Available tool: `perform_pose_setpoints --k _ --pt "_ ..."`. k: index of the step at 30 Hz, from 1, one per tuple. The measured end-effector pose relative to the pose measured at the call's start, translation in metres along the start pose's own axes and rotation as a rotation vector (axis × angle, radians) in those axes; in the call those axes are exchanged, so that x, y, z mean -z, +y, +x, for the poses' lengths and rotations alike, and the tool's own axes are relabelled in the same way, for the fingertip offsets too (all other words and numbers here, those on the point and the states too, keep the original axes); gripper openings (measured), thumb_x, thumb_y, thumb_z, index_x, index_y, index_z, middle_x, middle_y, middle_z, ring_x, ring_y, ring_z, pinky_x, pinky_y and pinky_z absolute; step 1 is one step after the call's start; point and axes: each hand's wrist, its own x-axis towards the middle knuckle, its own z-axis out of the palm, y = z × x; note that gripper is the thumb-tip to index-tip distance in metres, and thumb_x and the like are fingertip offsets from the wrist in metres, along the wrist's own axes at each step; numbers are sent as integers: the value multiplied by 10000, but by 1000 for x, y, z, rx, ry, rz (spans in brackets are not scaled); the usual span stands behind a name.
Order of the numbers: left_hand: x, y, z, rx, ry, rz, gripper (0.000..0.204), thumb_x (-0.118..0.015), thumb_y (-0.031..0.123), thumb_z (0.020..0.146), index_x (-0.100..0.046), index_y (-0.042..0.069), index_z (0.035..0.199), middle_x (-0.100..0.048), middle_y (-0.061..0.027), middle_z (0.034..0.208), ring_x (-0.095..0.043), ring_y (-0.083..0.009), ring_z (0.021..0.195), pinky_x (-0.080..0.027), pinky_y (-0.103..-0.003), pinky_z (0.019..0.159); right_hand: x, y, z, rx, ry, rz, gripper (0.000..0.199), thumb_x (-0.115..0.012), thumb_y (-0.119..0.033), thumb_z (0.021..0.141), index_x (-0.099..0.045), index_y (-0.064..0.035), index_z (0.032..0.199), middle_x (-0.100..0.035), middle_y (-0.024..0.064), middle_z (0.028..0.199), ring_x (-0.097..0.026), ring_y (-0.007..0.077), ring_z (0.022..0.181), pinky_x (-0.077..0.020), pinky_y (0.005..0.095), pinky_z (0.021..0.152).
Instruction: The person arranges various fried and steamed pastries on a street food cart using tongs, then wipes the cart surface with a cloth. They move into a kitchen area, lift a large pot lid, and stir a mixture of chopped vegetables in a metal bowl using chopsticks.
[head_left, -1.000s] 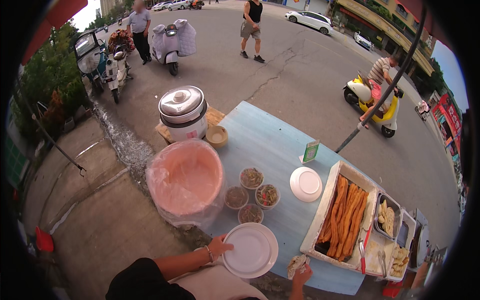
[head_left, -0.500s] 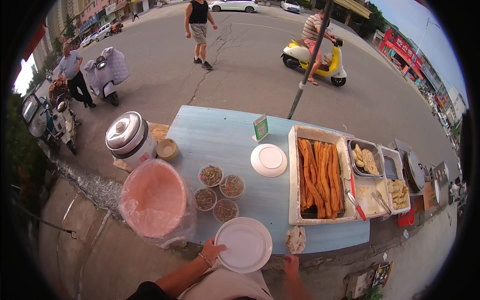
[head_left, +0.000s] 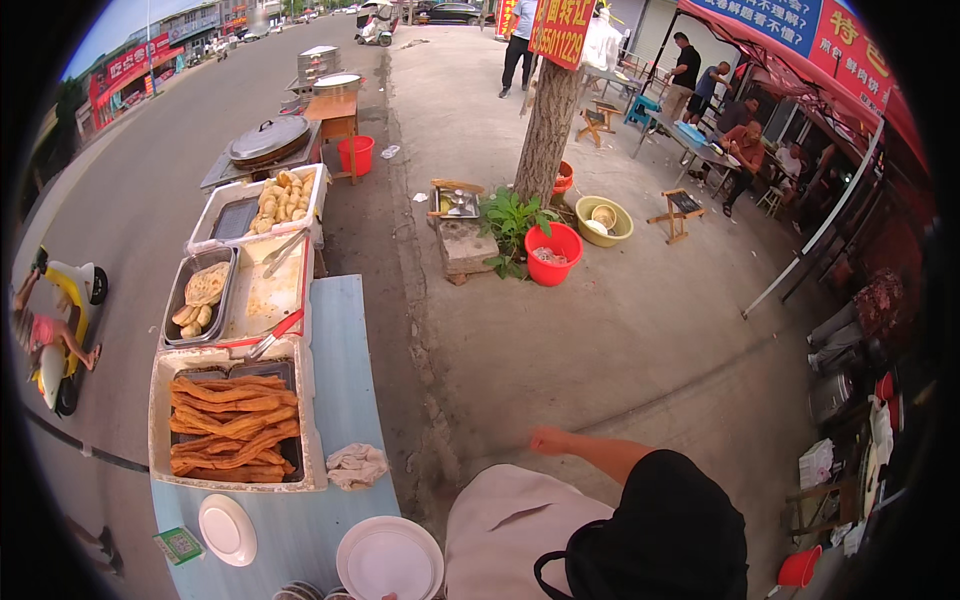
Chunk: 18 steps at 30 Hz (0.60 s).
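A white plate (head_left: 390, 560) is at the lower edge, level with the near end of the light-blue table (head_left: 345, 370). Only a fingertip of my left hand (head_left: 390, 596) shows at its rim, gripping it. My right hand (head_left: 550, 440) hangs out over the pavement, fingers curled in, with nothing visible in it. On the table, fried dough sticks (head_left: 235, 425) lie in a white foam box (head_left: 312, 440). Beside the box are a crumpled whitish cloth or bag (head_left: 356, 467) and another white plate (head_left: 228, 530). Red-handled tongs (head_left: 272, 335) rest across the box edge.
Beyond the dough sticks stand a tray of flatbread (head_left: 206, 285), a box of golden buns (head_left: 285, 200) and a lidded pan (head_left: 268, 138). A tree (head_left: 550, 130), red buckets (head_left: 553, 255) and a yellow-green basin (head_left: 604, 222) occupy the pavement. People (head_left: 740, 150) sit under a red canopy.
My view has turned far to the right, so the table now runs along the left. The plate stays in my left hand. My right arm has swung out over the pavement.
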Motion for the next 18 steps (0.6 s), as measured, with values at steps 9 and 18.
perform_pose_setpoints --k 9,18 --pt "-37 3 6 9 -74 55 515 -521 -52 620 -500 -16 1134 -578 -137 994 -607 -286 872 -535 -396 763 -49 117 -41 -361 -219 -219 240 -480 -255 794 -564 -69 666 -572 181 685 -505 356 615 -426 433 584" --pt "-27 1 0 -28 21 -31 530 -505 -49 623 -484 -12 1152 -566 -144 1009 -602 -298 895 -537 -417 779 -45 108 61 -20 -174 93 187 -489 -164 806 -625 -89 910 -634 108 784 -572 248 690 -481 356 637"
